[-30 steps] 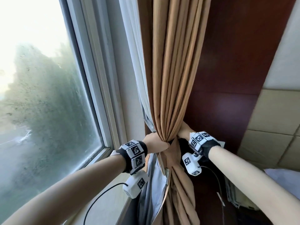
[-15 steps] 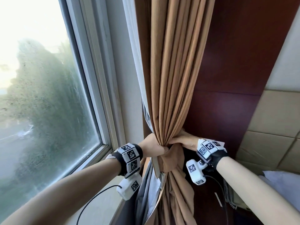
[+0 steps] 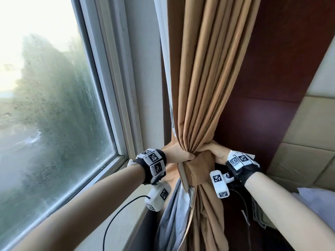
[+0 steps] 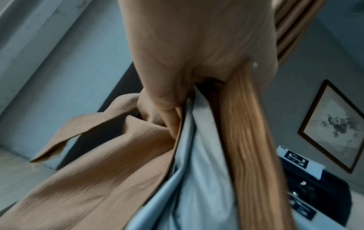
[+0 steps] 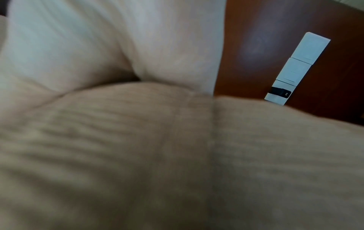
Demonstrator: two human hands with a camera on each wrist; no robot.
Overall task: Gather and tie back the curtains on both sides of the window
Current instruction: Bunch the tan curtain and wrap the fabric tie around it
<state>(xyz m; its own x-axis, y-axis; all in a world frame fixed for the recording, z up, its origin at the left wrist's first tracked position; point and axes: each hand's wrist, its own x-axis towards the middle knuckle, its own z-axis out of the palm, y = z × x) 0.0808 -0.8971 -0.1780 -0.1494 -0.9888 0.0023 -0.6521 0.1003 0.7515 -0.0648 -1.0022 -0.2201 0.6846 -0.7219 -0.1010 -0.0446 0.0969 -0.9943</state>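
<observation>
The tan pleated curtain [image 3: 208,87] hangs bunched at the window's right side, with its pale lining [image 3: 175,214] showing below the gather. A tan tie-back band [image 3: 198,171] wraps the bunch at waist height. My left hand [image 3: 181,155] grips the bunch from the left. My right hand [image 3: 213,152] grips it from the right, and the knuckles nearly meet in front. The left wrist view shows my left hand [image 4: 197,54] curled round the curtain [image 4: 246,132] and lining [image 4: 197,179], with a loose tan strip [image 4: 82,129] hanging left. The right wrist view is blurred: my right hand [image 5: 78,43] lies against tan fabric [image 5: 177,155].
The window pane [image 3: 54,105] and its sill [image 3: 126,223] lie to the left. A dark wooden panel [image 3: 272,87] stands behind the curtain and carries a white switch plate [image 5: 295,66]. A padded wall [image 3: 308,133] and white bedding [image 3: 322,198] are at right. A framed picture [image 4: 332,124] hangs nearby.
My right hand came round from behind the curtain to its front and now grips at the gather beside my left hand. The left hand kept its hold.
</observation>
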